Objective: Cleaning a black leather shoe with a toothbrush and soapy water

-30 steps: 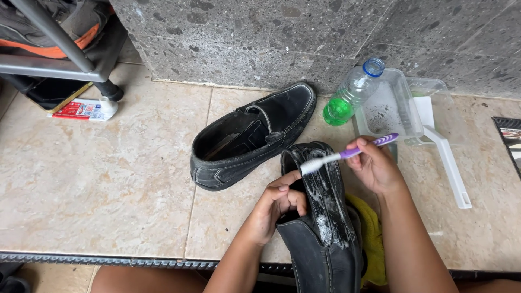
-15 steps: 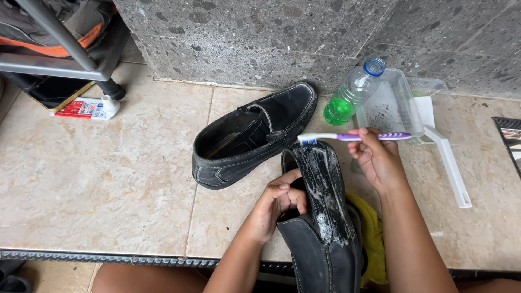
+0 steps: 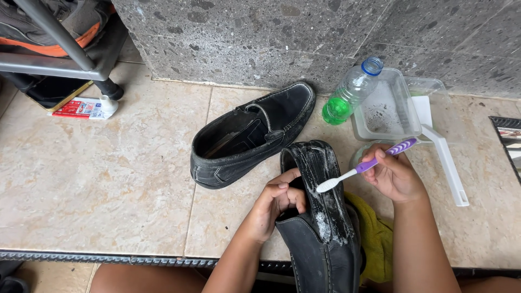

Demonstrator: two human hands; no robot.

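Observation:
My left hand (image 3: 274, 209) grips the opening of a black slip-on shoe (image 3: 320, 239) that lies sole-side toward me, wet with white foam. My right hand (image 3: 396, 176) holds a purple-and-white toothbrush (image 3: 366, 165), its bristle head resting on the soapy side of that shoe. A second black shoe (image 3: 249, 135) lies on the tiled floor just beyond, opening up, toe pointing to the upper right.
A clear plastic tub (image 3: 385, 106) with a little water stands at right, a bottle with green liquid (image 3: 350, 92) leaning on it. A white dustpan handle (image 3: 445, 163), a yellow cloth (image 3: 374, 239), a red-white tube (image 3: 84, 107), a metal chair leg (image 3: 65, 54) and a stone wall (image 3: 271, 38) surround the spot.
My right hand lifted the toothbrush off the shoe, turned it level, then brought its head back down onto the foamy side. My left hand kept its hold.

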